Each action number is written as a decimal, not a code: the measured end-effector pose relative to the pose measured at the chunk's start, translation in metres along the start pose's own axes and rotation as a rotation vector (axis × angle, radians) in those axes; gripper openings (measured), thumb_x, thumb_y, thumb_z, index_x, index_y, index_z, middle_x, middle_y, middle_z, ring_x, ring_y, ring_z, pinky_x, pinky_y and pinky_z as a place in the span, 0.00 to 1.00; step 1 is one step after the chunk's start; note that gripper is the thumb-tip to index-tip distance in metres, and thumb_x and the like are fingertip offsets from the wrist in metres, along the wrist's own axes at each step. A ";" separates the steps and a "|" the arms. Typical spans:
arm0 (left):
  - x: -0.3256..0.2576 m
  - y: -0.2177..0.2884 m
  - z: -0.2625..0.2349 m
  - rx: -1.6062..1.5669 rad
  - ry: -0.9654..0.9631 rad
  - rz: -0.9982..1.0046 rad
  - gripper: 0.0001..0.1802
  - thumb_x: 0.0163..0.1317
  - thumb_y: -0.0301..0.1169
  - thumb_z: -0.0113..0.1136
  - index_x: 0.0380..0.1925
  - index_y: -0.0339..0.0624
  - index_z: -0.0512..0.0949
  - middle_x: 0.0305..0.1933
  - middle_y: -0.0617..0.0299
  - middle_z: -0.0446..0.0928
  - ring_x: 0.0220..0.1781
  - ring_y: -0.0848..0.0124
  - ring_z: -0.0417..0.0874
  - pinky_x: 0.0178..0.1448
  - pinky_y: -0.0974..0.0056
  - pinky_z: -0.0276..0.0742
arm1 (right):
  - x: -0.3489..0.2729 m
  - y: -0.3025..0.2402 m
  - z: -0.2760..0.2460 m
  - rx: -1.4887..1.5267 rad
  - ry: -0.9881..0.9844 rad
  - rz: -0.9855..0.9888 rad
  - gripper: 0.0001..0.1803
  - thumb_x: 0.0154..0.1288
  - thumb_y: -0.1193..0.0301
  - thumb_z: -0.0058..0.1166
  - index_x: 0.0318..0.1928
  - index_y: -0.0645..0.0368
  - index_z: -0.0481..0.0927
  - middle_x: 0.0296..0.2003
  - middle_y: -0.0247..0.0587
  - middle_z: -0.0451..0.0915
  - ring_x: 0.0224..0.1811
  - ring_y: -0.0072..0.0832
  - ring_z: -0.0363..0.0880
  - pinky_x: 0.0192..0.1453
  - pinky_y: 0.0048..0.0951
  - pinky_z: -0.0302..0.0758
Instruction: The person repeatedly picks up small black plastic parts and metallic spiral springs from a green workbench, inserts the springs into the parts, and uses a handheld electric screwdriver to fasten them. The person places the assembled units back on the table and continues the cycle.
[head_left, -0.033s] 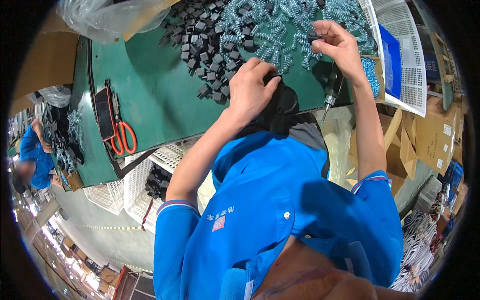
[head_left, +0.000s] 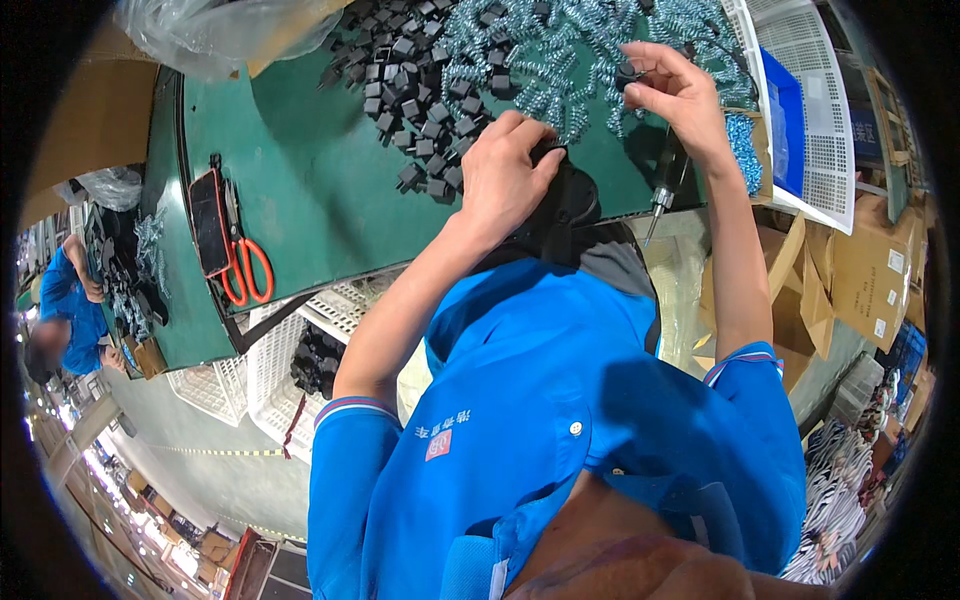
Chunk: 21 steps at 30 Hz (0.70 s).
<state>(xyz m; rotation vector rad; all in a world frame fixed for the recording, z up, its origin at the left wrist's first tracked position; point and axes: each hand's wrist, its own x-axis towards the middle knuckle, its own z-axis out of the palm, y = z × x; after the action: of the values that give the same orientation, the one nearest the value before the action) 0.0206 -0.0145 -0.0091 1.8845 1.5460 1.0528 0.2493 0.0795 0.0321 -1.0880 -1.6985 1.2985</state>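
My left hand is closed on a black part at the table's near edge, its thumb and fingers at the part's upper end. The part's exact kind is hard to make out against the dark clothing behind it. Farther right, my right hand pinches a small black block between thumb and fingertips. A screwdriver with a dark handle lies below that hand, its metal tip past the table edge. Loose black blocks are heaped beyond my left hand, and a pile of shiny bluish coil-like pieces spreads beside them.
Orange-handled scissors and a red-edged phone lie left on the green table. At right are a blue bin, a white perforated crate and cardboard boxes. Another person sits at far left.
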 end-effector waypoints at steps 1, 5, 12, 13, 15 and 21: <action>-0.002 0.002 0.000 -0.011 -0.024 -0.047 0.12 0.53 0.32 0.69 0.37 0.42 0.83 0.37 0.57 0.79 0.28 0.59 0.80 0.35 0.60 0.76 | -0.007 0.001 0.006 0.044 -0.035 -0.008 0.20 0.64 0.82 0.57 0.58 0.61 0.78 0.42 0.32 0.79 0.39 0.19 0.82 0.44 0.22 0.81; -0.004 0.000 0.004 -0.014 0.006 -0.035 0.11 0.54 0.33 0.69 0.37 0.42 0.83 0.36 0.57 0.78 0.27 0.60 0.79 0.35 0.59 0.76 | -0.025 -0.005 0.022 0.154 -0.155 0.042 0.18 0.64 0.82 0.56 0.56 0.63 0.78 0.44 0.36 0.81 0.43 0.22 0.83 0.46 0.23 0.81; -0.006 -0.001 0.005 -0.004 0.024 -0.030 0.11 0.54 0.34 0.70 0.37 0.43 0.84 0.35 0.58 0.78 0.28 0.60 0.80 0.35 0.58 0.76 | -0.038 -0.005 0.044 0.163 -0.132 0.053 0.17 0.64 0.82 0.57 0.54 0.65 0.76 0.44 0.36 0.80 0.46 0.22 0.83 0.48 0.23 0.80; -0.006 -0.001 0.005 -0.005 0.026 -0.029 0.11 0.54 0.34 0.70 0.37 0.43 0.84 0.35 0.57 0.78 0.28 0.60 0.80 0.35 0.58 0.77 | -0.037 -0.002 0.042 0.088 -0.133 0.015 0.17 0.63 0.82 0.57 0.54 0.65 0.77 0.44 0.36 0.81 0.47 0.22 0.82 0.50 0.23 0.79; -0.005 -0.001 0.005 -0.010 0.027 -0.025 0.11 0.54 0.34 0.70 0.37 0.44 0.84 0.34 0.57 0.78 0.29 0.59 0.80 0.36 0.58 0.77 | -0.034 0.004 0.038 -0.065 -0.131 -0.059 0.17 0.63 0.82 0.57 0.53 0.66 0.78 0.44 0.36 0.81 0.48 0.22 0.82 0.52 0.23 0.79; -0.005 -0.002 0.005 -0.011 0.014 -0.035 0.12 0.54 0.34 0.70 0.37 0.44 0.84 0.35 0.56 0.78 0.35 0.56 0.82 0.38 0.56 0.77 | -0.035 -0.001 0.051 -0.083 -0.131 -0.101 0.15 0.61 0.82 0.57 0.50 0.65 0.80 0.45 0.39 0.83 0.49 0.25 0.82 0.55 0.27 0.78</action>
<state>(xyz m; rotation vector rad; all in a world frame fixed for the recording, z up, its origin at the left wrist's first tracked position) 0.0235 -0.0186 -0.0148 1.8398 1.5721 1.0586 0.2165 0.0286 0.0200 -0.9686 -1.8944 1.2691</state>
